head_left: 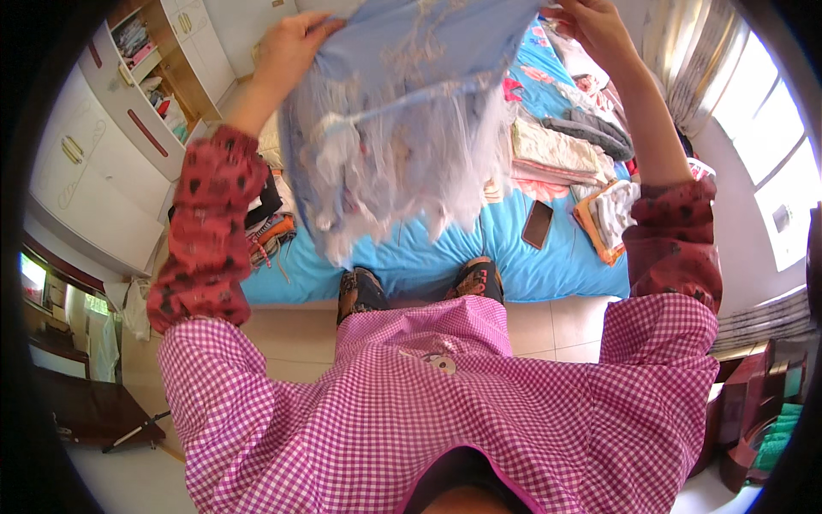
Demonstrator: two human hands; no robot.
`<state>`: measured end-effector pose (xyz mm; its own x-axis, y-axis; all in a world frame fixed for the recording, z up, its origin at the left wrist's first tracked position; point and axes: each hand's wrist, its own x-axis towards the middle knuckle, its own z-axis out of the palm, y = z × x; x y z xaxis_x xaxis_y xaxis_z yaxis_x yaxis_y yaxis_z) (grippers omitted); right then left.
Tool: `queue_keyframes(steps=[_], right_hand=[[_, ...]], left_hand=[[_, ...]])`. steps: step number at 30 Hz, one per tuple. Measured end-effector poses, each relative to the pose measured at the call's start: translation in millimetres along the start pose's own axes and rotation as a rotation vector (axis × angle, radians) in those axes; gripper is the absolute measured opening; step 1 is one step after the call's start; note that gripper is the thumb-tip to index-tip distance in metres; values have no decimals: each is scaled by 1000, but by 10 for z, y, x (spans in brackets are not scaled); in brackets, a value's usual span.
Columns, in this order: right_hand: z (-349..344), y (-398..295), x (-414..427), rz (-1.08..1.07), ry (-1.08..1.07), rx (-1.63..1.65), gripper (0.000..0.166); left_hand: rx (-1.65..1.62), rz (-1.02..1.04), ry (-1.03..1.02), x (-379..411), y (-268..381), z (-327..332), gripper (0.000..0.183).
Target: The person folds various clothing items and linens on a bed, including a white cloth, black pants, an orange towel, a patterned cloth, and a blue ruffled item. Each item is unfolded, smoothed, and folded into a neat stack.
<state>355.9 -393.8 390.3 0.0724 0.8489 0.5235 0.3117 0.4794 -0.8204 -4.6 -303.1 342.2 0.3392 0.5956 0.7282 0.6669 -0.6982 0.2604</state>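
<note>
A light blue garment with a sheer, ruffled tulle part [411, 83] hangs spread out in front of me, above the bed. Its upper left edge is pinched in my left hand [294, 54]. My right hand [587, 26] grips the upper right corner, near the picture's top rim. The top of the garment is cut off by the frame. Beneath it lies the bright blue bedspread [411, 257] with a floral pattern farther back.
On the bed are folded cloths [555, 154], grey slippers or folded grey fabric [591, 132], a smartphone [537, 224], an orange and white folded pile [607, 215] and clothes at left [273, 238]. An open wardrobe [160, 83] stands left; a curtained window [764, 128] is right.
</note>
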Motion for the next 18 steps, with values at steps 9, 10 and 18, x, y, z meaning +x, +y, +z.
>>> queue_keyframes(steps=[9,10,18], right_hand=[[125,506,-467,-485,-212,-514,18],[125,748,-808,-308,-287,-306,18],[1034,2198,-3307,12,-601,-143,11]], left_hand=[[-450,170,126,-514,-529,84,17],[-432,145,63,-869,-509,195,19],[-264,-53,-502,-3711,-471,1339,19]])
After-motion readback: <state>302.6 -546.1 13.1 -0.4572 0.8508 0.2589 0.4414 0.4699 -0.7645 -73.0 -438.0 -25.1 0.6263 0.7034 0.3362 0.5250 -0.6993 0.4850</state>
